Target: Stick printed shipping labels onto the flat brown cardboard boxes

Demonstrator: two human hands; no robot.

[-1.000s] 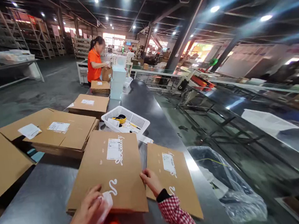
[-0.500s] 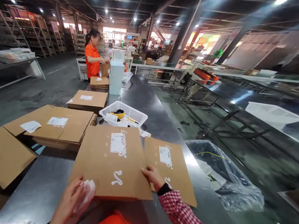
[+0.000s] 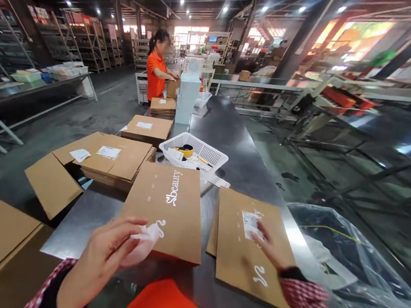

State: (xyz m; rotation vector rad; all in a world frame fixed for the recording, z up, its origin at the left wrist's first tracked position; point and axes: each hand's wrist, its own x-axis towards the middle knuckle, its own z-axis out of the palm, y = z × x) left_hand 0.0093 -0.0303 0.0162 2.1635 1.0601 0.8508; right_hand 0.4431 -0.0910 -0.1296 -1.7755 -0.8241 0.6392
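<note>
My left hand [image 3: 108,256] is closed on a crumpled piece of thin white paper [image 3: 145,242], above the near edge of a flat cardboard box [image 3: 173,192]. That box has white "beauty" lettering and no label on its top face. On the right, my right hand [image 3: 270,248] lies over another flat cardboard box [image 3: 240,263], its fingers spread against a white printed label [image 3: 249,222]. This second box partly covers one more piece of cardboard. Both boxes rest on the metal table [image 3: 80,222].
A white perforated basket [image 3: 211,156] holds yellow tape and papers. Stacks of flat labelled boxes [image 3: 124,156] stand on the left, with more cardboard [image 3: 6,231] nearer me. A clear plastic bag [image 3: 353,251] hangs at right. A co-worker [image 3: 157,73] in orange stands behind the table.
The labelled box from the middle has moved right onto the other one, uncovering an unlabelled box. My right hand has gone to its label. The left hand has risen with the paper.
</note>
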